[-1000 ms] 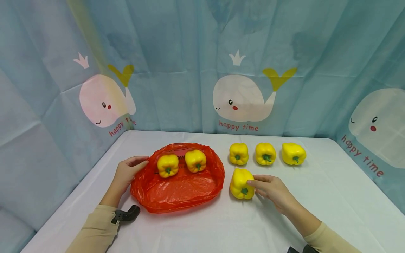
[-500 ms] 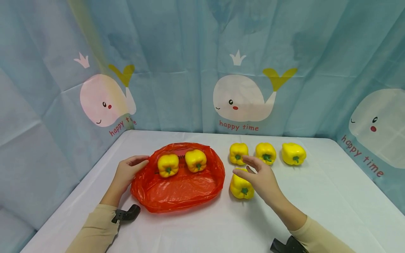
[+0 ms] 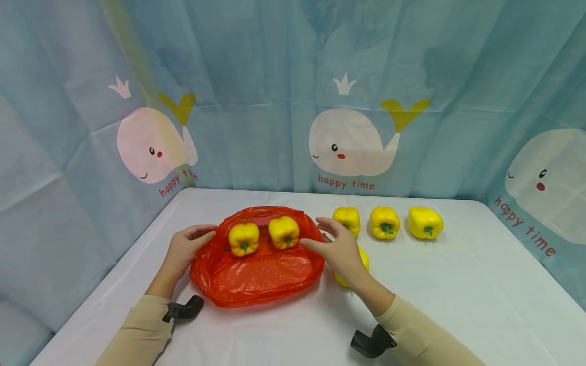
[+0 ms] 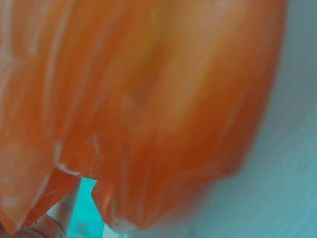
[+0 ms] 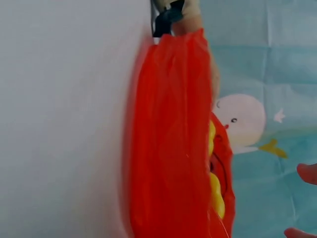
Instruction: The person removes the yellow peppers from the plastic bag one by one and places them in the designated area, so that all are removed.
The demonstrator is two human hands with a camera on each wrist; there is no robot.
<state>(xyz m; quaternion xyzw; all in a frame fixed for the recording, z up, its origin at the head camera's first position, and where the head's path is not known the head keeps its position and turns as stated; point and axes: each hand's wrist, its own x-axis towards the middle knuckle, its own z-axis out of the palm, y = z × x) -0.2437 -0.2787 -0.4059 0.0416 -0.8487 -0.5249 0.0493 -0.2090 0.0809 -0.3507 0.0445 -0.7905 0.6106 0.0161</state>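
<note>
An open red plastic bag stands on the white table, its mouth spread wide. Two yellow bell peppers lie at its far side. My left hand pinches the bag's left rim; the left wrist view is mostly filled by blurred bag film, with part of the hand low at the left. Over the bag's right rim is my right hand, holding nothing, thumb and fingers apart. In the right wrist view its fingertips show at the right edge, beside the bag. Behind that hand, another yellow bell pepper is partly hidden.
A back row of three yellow bell peppers lies right of the bag, the leftmost partly covered by my right hand. A blue curtain with whale prints hangs behind the table. Each sleeve carries a black wrist mount.
My right hand has let go of the front bell pepper, risen and moved left to the bag's right rim. That pepper stays in place. The left hand remains at the left rim.
</note>
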